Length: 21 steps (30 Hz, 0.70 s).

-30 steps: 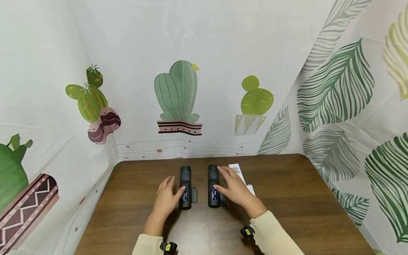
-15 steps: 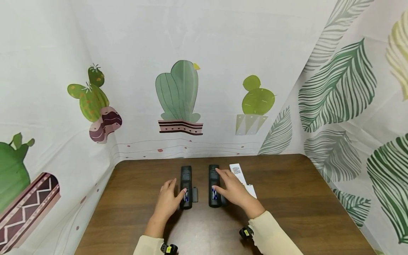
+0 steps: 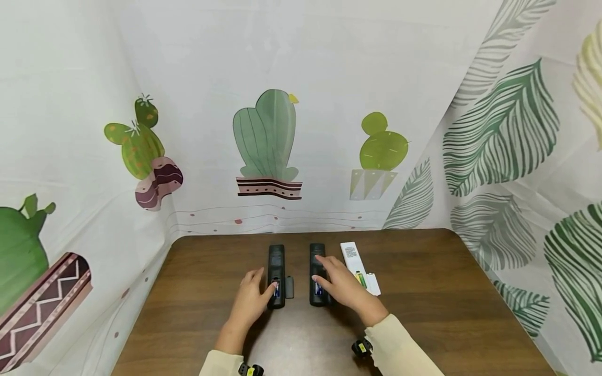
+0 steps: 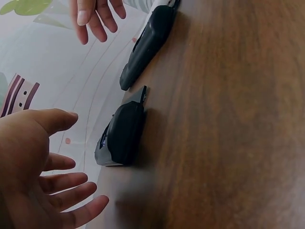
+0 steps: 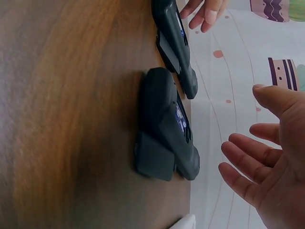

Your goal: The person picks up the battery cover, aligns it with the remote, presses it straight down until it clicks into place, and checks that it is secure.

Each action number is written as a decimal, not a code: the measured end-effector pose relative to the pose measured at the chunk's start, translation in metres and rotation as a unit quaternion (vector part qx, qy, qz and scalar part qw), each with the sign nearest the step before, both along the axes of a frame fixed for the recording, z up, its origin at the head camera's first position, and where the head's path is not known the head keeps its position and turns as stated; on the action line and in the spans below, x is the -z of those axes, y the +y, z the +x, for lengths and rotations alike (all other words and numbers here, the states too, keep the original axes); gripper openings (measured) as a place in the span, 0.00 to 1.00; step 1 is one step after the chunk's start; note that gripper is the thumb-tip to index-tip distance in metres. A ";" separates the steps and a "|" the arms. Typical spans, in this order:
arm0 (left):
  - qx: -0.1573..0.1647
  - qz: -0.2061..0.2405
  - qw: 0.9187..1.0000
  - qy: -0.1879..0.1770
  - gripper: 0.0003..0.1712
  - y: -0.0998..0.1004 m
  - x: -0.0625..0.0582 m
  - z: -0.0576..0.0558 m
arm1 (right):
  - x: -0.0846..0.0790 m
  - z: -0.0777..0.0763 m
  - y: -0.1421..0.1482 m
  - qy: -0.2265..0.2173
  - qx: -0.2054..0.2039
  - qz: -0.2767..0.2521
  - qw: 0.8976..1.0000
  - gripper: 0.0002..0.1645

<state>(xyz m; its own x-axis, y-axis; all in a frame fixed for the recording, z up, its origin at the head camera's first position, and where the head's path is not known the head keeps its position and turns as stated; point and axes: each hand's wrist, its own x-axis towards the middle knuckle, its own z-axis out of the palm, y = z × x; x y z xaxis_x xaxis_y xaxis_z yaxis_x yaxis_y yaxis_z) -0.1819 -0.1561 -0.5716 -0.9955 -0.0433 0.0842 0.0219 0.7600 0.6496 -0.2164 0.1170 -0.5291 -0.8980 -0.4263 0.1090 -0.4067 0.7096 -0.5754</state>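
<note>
Two black remote controls lie face down on the table, the left one point(image 3: 276, 263) and the right one point(image 3: 317, 258), with blue batteries point(image 5: 181, 119) showing in their compartments. Beside the left remote lies its grey battery cover point(image 3: 289, 288); the right remote's cover point(image 5: 155, 160) lies against its side in the right wrist view. My left hand point(image 3: 249, 303) hovers over the left remote's near side, fingers spread, holding nothing. Likewise my right hand point(image 3: 347, 286) hovers above the right remote, fingers loosely extended. Both wrist views show a gap between each hand and its remote.
To the right of my right hand lies a white remote point(image 3: 350, 253) with a green battery point(image 3: 360, 278) in it. A white battery cover point(image 3: 373, 284) sits beside it. Patterned cloth point(image 3: 320, 214) rises behind the table point(image 3: 442, 292).
My right hand has drawn slightly nearer and to the left, uncovering the green battery in the white remote. My left hand has shifted slightly, its thumb over the left remote. The remotes stay put.
</note>
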 end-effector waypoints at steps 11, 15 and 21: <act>0.005 -0.006 1.000 0.001 0.38 0.000 0.003 0.000 | 0.005 0.001 -0.007 0.000 -0.019 -0.004 1.000 0.37; 0.006 -0.014 1.000 0.007 0.37 0.001 0.005 0.001 | 0.007 0.001 -0.009 0.010 -0.023 -0.004 1.000 0.36; 0.004 -0.015 1.000 0.010 0.36 0.003 0.009 0.001 | 0.012 0.002 -0.013 0.028 -0.032 0.011 0.999 0.36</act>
